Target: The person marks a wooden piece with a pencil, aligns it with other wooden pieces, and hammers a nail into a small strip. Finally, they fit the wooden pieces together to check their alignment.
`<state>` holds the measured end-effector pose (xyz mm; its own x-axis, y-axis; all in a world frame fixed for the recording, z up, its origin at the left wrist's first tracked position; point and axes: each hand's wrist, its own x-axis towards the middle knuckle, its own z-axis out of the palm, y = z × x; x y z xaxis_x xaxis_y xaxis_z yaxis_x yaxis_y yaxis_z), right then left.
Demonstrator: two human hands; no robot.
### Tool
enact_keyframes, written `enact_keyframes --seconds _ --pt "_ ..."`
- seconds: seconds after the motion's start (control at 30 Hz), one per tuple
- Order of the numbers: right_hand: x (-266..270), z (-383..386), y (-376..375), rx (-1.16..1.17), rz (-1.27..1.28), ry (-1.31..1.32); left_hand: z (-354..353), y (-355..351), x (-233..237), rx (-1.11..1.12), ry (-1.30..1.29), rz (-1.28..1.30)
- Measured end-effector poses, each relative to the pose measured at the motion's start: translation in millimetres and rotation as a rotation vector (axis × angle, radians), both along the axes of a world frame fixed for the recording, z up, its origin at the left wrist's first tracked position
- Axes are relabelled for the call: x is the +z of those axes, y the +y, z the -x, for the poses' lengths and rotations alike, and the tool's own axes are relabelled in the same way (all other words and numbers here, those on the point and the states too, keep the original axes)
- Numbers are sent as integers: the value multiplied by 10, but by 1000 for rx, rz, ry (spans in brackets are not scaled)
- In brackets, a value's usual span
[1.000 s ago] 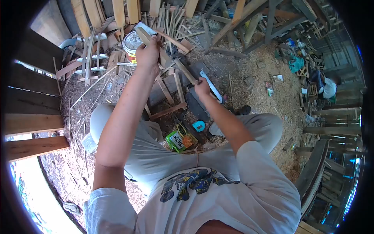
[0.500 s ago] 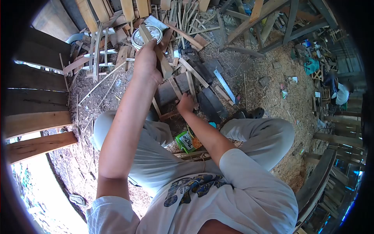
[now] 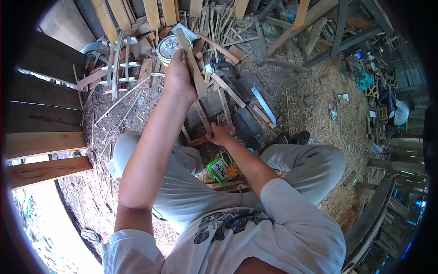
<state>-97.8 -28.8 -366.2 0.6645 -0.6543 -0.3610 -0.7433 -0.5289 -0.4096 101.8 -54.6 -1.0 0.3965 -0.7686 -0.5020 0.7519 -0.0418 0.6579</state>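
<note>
My left hand (image 3: 177, 75) is raised and grips a flat wooden stick (image 3: 191, 61) that points up and away from me. My right hand (image 3: 220, 135) is lower, near my knees, with its fingers closed around the bottom end of a thin wooden slat (image 3: 202, 118) lying among other slats on the ground. A long metal blade (image 3: 263, 105) lies on the ground to the right of that hand, apart from it. A green packet (image 3: 219, 168) sits between my legs.
A white paint can (image 3: 168, 46) stands behind my left hand amid several scrap slats and planks. Sawdust covers the ground. Wooden frames (image 3: 315, 27) stand at the back right. Another person (image 3: 398, 109) sits far right. Thick boards (image 3: 41, 141) lie at my left.
My right hand left the metal blade on the ground and came down toward me to close on a thin slat. My left hand has kept the stick raised, tilting it more upright.
</note>
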Motion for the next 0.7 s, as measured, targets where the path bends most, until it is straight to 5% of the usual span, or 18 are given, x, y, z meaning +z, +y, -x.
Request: enact_keyframes --seconds 0.43,0.7 --pt "1549 211 -604 -90 525 -408 260 -221 192 -110 -44 349" --pt "1334 1650 -1034 -204 728 -129 501 -297 304 -211 -109 379"
